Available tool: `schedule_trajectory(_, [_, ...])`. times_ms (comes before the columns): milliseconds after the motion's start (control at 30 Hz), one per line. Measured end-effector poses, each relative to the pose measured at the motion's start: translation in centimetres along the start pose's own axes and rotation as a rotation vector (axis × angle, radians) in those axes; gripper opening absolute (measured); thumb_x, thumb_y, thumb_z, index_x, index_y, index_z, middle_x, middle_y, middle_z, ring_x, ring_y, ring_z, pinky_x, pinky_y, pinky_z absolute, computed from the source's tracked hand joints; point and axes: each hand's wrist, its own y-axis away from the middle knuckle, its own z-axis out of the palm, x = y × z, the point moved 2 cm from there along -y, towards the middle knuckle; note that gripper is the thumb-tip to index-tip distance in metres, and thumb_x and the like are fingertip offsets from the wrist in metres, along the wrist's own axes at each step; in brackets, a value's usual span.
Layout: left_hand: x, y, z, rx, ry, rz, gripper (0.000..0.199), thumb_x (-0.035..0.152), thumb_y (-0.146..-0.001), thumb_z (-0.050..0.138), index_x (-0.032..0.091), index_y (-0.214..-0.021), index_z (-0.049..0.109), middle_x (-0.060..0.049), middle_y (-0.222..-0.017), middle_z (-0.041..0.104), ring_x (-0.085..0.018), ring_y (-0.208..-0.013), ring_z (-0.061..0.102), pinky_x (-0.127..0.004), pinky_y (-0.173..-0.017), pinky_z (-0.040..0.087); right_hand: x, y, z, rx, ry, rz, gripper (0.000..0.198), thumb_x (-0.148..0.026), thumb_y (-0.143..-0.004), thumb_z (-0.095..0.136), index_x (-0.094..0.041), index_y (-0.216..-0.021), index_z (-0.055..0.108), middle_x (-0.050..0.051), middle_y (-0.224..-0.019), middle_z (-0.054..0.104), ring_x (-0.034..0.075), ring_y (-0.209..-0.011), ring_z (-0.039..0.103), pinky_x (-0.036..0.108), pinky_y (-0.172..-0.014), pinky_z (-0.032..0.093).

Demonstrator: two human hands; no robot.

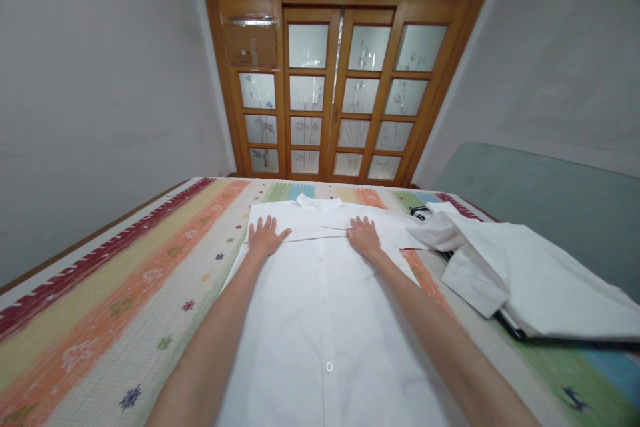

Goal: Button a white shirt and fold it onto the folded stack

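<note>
A white button-up shirt (pixel 300 307) lies front up and spread out, its collar (pixel 320 203) at the far end and its button strip running towards me. Palm down on the upper left of the shirt rests my left hand (pixel 267 237), open with the fingers spread. My right hand (pixel 363 236) presses on the upper right of the chest, its fingers slightly bent and lying on the cloth. A crease crosses the chest between both hands. The sleeve on the right (pixel 400 227) stretches sideways; the left sleeve is not visible.
The shirt lies on a bed with a striped, patterned cover (pixel 150 273). More white clothing (pixel 545 280), with dark edges beneath it, lies at the right by a grey-green headboard (pixel 540 187). Wooden doors with glass panes (pixel 333 93) stand beyond the bed.
</note>
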Motion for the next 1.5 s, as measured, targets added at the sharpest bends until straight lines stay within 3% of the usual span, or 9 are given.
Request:
schedule_trajectory(100, [0.1, 0.1, 0.0, 0.001, 0.007, -0.003, 0.081, 0.068, -0.087, 0.013, 0.016, -0.148, 0.026, -0.008, -0.156, 0.016, -0.031, -0.144, 0.011, -0.053, -0.115, 0.01, -1.9, 0.1, 0.0, 0.013, -0.036, -0.023, 0.05, -0.02, -0.094, 0.026, -0.004, -0.136, 0.045, 0.018, -0.146, 0.039, 0.029, -0.137, 0.03, 0.044, -0.112, 0.019])
schedule_trajectory(267, [-0.1, 0.0, 0.2, 0.021, -0.009, -0.001, 0.078, 0.064, -0.089, 0.014, 0.015, -0.148, 0.028, -0.008, -0.156, 0.017, -0.028, -0.144, 0.011, -0.05, -0.116, 0.01, -3.1, 0.4, 0.1, 0.009, -0.056, -0.075, 0.049, -0.022, -0.094, 0.026, -0.004, -0.134, 0.048, 0.016, -0.145, 0.041, 0.026, -0.137, 0.031, 0.038, -0.111, 0.024])
schedule_trajectory(467, [-0.2, -0.3, 0.1, 0.023, -0.027, -0.034, 0.076, 0.061, -0.09, 0.018, 0.011, -0.147, 0.028, -0.013, -0.155, 0.017, -0.028, -0.144, 0.014, -0.048, -0.116, 0.014, -0.7, 1.3, 0.2, -0.007, -0.091, -0.1, 0.054, -0.028, -0.096, 0.026, 0.0, -0.14, 0.037, 0.018, -0.149, 0.033, 0.024, -0.138, 0.03, 0.035, -0.112, 0.022])
schedule_trajectory(600, [0.0, -0.5, -0.1, 0.014, -0.029, -0.051, 0.075, 0.06, -0.09, 0.019, 0.013, -0.148, 0.027, -0.012, -0.155, 0.017, -0.029, -0.144, 0.014, -0.049, -0.116, 0.014, 1.9, 2.0, 0.3, -0.036, -0.095, -0.112, 0.053, -0.033, -0.097, 0.026, -0.006, -0.142, 0.037, 0.015, -0.15, 0.033, 0.022, -0.139, 0.028, 0.035, -0.113, 0.021])
schedule_trajectory(867, [1.3, -1.4, -0.9, -0.023, -0.043, -0.165, 0.078, 0.066, -0.086, 0.02, 0.017, -0.146, 0.031, -0.014, -0.155, 0.016, -0.04, -0.142, 0.012, -0.071, -0.105, 0.01, 2.6, 2.5, 0.1, -0.043, -0.084, -0.092, 0.053, -0.035, -0.097, 0.026, -0.012, -0.143, 0.038, 0.012, -0.151, 0.03, 0.025, -0.14, 0.025, 0.04, -0.113, 0.019])
schedule_trajectory(1067, [6.9, -1.6, -0.2, -0.108, -0.011, 0.153, 0.088, 0.075, -0.081, 0.023, 0.018, -0.148, 0.026, -0.012, -0.157, 0.009, -0.039, -0.143, 0.005, -0.067, -0.108, 0.01, 2.5, 2.6, 0.0, -0.068, -0.102, -0.074, 0.055, -0.037, -0.097, 0.024, -0.013, -0.145, 0.034, 0.01, -0.153, 0.027, 0.024, -0.141, 0.022, 0.039, -0.114, 0.016])
schedule_trajectory(1200, [9.1, -1.8, 0.4, -0.127, 0.012, 0.214, 0.09, 0.076, -0.08, 0.022, 0.018, -0.149, 0.022, -0.009, -0.157, 0.009, -0.036, -0.143, 0.004, -0.063, -0.11, 0.008, 2.5, 2.7, -0.2, -0.095, -0.095, -0.071, 0.057, -0.038, -0.097, 0.022, -0.012, -0.146, 0.031, 0.01, -0.154, 0.024, 0.025, -0.142, 0.019, 0.04, -0.114, 0.015])
schedule_trajectory(1367, [7.3, -2.3, 0.6, -0.119, 0.009, 0.241, 0.07, 0.062, -0.09, 0.015, 0.023, -0.149, 0.023, -0.004, -0.157, 0.014, -0.028, -0.144, 0.01, -0.054, -0.114, 0.009, 2.4, 2.8, -0.3, -0.101, -0.071, -0.048, 0.059, -0.039, -0.097, 0.022, -0.009, -0.147, 0.029, 0.011, -0.155, 0.021, 0.025, -0.142, 0.019, 0.039, -0.114, 0.014])
schedule_trajectory(1500, [4.0, -2.9, 0.3, -0.123, -0.022, 0.087, 0.063, 0.052, -0.093, 0.013, 0.024, -0.149, 0.02, -0.002, -0.157, 0.01, -0.027, -0.144, 0.009, -0.054, -0.115, 0.009, 2.4, 2.8, -0.3, -0.102, -0.062, -0.022, 0.061, -0.04, -0.096, 0.022, -0.005, -0.147, 0.027, 0.013, -0.155, 0.019, 0.025, -0.142, 0.018, 0.038, -0.114, 0.014])
